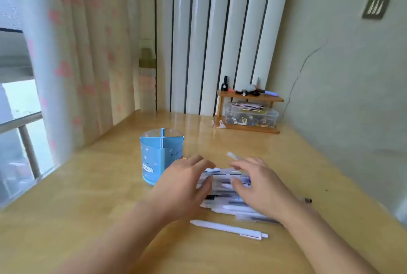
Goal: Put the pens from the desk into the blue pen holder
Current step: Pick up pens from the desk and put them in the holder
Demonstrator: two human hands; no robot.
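Note:
A round blue pen holder [154, 159] with cross dividers stands on the wooden desk [88, 196], left of centre; I see no pens inside it. Several white and clear pens lie in a loose pile [224, 196] just right of it. My left hand [185, 183] rests on the pile's left side, fingers spread. My right hand [262, 188] lies flat over the right side, fingers apart. One white pen [229, 229] lies alone nearer to me. Another pen's tip [232, 155] sticks out beyond my right fingers. A dark pen end [308, 200] shows to the right.
A small wooden shelf [248, 97] with little bottles stands at the back right, and a clear plastic box [251, 115] sits under it. A curtain [83, 64] hangs along the desk's left edge by the window. A wall runs along the right.

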